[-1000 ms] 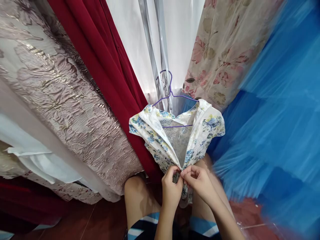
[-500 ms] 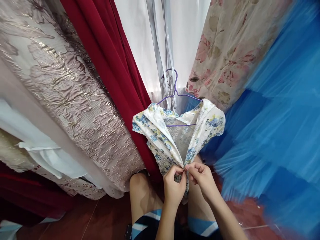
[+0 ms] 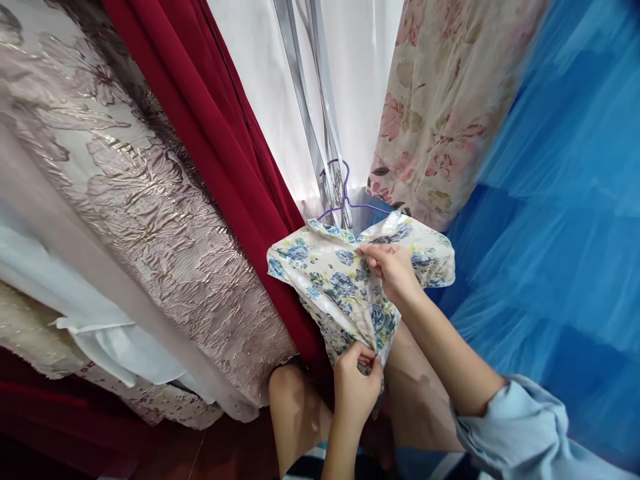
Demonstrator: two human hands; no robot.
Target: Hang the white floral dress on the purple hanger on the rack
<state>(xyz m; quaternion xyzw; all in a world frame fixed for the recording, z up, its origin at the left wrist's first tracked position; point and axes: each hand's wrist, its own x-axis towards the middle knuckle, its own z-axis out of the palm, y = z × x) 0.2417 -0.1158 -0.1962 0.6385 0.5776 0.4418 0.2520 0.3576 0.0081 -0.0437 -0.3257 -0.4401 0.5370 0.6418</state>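
A white floral dress (image 3: 330, 273) with blue roses and short sleeves hangs between my knees on a purple wire hanger (image 3: 346, 183). Its lower end is mostly hidden behind my left hand. My left hand (image 3: 357, 383) pinches the cloth low on the centre seam. Higher up, close to the neckline, my right hand (image 3: 393, 270) is closed on the zipper at the top of the seam; the pull itself is hidden by the fingers. The two sides of the front now meet along most of the seam.
Grey ribbons (image 3: 313, 87) dangle around the hanger's hook. A dark red cloth (image 3: 200, 133) and a pinkish brocade (image 3: 165, 220) hang at left. To the right are a pink-flowered fabric (image 3: 430, 133) and layered blue tulle (image 3: 560, 233). Red-brown floor tiles (image 3: 200, 453) show below.
My right hand has moved up along the seam to the neckline, and the open V of the dress has closed. The left hand stays low on the cloth. The view has shifted slightly.
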